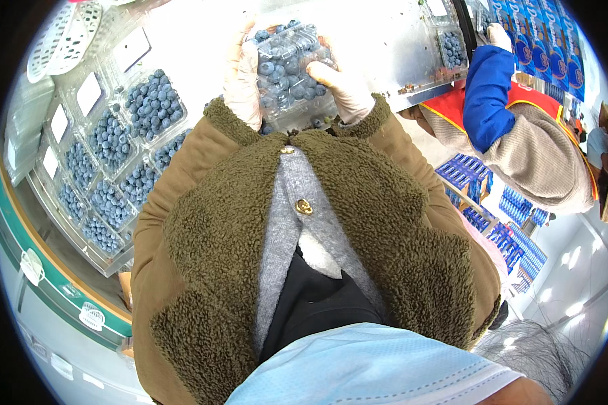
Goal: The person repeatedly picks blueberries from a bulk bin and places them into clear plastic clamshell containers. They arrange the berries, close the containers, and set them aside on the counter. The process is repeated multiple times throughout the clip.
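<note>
Between my two gloved hands is a clear plastic clamshell box (290, 71) filled with blueberries, held above the metal table close to my chest. My left hand (244, 81) grips its left side, fingers along the wall. On the right side, my right hand (342, 86) has its thumb over the berries and its other fingers mostly behind the box. A few loose berries (316, 123) lie just below the box, near my right cuff. To the left, several open clamshells of blueberries (154, 106) stand in rows, their lids folded back with white labels on them.
White plastic baskets (63, 40) stand at the upper left, above a stack of clear empty clamshells (28, 126). One filled clamshell (452, 49) sits at the table's right end. A co-worker in a blue sleeve (489, 96) works beside blue printed cartons (542, 45).
</note>
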{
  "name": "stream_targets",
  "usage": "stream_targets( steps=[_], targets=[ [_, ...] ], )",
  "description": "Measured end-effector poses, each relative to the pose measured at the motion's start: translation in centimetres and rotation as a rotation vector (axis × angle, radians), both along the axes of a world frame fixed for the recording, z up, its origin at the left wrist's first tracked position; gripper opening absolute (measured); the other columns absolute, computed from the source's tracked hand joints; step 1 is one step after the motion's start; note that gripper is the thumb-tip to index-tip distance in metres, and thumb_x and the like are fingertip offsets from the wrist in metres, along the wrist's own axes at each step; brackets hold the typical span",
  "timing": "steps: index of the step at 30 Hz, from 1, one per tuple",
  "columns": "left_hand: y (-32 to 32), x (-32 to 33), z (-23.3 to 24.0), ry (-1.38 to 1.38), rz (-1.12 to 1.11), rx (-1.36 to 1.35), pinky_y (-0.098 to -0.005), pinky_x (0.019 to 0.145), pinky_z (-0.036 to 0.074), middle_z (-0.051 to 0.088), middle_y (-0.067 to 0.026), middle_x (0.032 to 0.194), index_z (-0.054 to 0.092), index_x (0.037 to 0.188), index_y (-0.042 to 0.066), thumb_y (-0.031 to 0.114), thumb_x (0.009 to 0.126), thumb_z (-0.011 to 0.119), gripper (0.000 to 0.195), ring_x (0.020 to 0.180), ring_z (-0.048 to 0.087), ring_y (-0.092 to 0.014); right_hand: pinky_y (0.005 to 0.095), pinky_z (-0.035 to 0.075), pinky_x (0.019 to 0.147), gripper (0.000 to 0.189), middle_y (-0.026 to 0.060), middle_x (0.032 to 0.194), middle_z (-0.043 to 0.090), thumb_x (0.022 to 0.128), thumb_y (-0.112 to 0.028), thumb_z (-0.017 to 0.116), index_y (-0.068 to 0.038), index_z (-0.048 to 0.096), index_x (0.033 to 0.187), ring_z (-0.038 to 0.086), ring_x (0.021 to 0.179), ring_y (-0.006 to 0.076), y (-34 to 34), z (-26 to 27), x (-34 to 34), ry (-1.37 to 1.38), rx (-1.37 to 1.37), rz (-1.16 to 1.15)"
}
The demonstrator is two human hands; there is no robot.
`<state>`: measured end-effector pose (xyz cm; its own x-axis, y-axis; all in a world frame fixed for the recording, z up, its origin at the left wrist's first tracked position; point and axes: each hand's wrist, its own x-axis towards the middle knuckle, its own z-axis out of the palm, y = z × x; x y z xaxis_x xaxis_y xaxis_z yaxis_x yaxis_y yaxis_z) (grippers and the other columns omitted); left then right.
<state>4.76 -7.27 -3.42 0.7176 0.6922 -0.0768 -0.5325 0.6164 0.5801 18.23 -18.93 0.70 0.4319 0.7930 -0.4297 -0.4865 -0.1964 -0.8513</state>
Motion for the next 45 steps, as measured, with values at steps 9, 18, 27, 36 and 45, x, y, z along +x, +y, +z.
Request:
stream_targets(
  steps=[9,18,27,36,45],
  targets=[
    [-0.7,2.0,-0.1,0.391,0.307,0.737,-0.0404,0.107,0.050,0.050,-0.0231,0.146,0.024,0.160,0.002,0.036,0.087,0.078,0.097,0.131,0.055,-0.029,0.0357,0.055,0.089,0.065,0.0099,0.117,0.068,0.087,-0.022,0.084,-0.003,0.054,0.141,0.066,0.101,0.0182,1.3,-4.7,2.2,-0.154,0.205,-0.123],
    [1.2,9.6,0.7,-0.193,0.342,1.608,-0.0369,0.082,0.059,0.064,-0.0177,0.131,0.047,0.146,0.004,0.009,0.072,0.090,0.086,0.105,0.067,-0.023,0.0473,0.052,0.101,0.060,0.0101,0.120,0.069,0.092,-0.053,0.067,-0.009,0.062,0.132,0.065,0.111,0.0318,3.3,-8.2,8.4,0.432,0.688,-0.372],
    [3.5,7.0,-3.6,-0.046,-0.166,2.566,-0.0547,0.113,0.043,0.043,-0.0042,0.161,0.046,0.153,0.041,0.024,0.088,0.064,0.069,0.143,0.046,-0.033,0.0498,0.043,0.117,0.070,0.0218,0.148,0.054,0.101,-0.049,0.057,0.004,0.049,0.146,0.055,0.135,0.0339,-1.0,-16.4,13.6,-0.082,0.421,0.157],
    [2.2,6.5,-3.7,0.262,-0.278,1.469,-0.0491,0.111,0.047,0.049,-0.0200,0.153,0.038,0.159,0.016,0.041,0.093,0.072,0.078,0.140,0.050,-0.032,0.0411,0.050,0.108,0.032,0.0141,0.131,0.068,0.103,-0.034,0.061,-0.007,0.069,0.116,0.065,0.116,0.0264,-0.8,-12.2,12.5,-0.034,0.176,-0.117],
    [5.7,8.2,-5.5,0.520,0.117,0.156,-0.0470,0.100,0.058,0.052,-0.0210,0.143,0.046,0.147,0.001,0.043,0.107,0.052,0.058,0.121,0.060,-0.036,0.0466,0.047,0.110,0.050,0.0193,0.143,0.059,0.103,-0.034,0.055,-0.011,0.052,0.148,0.058,0.128,0.0348,-2.1,-3.3,9.6,-1.559,0.155,0.323]
  ],
)
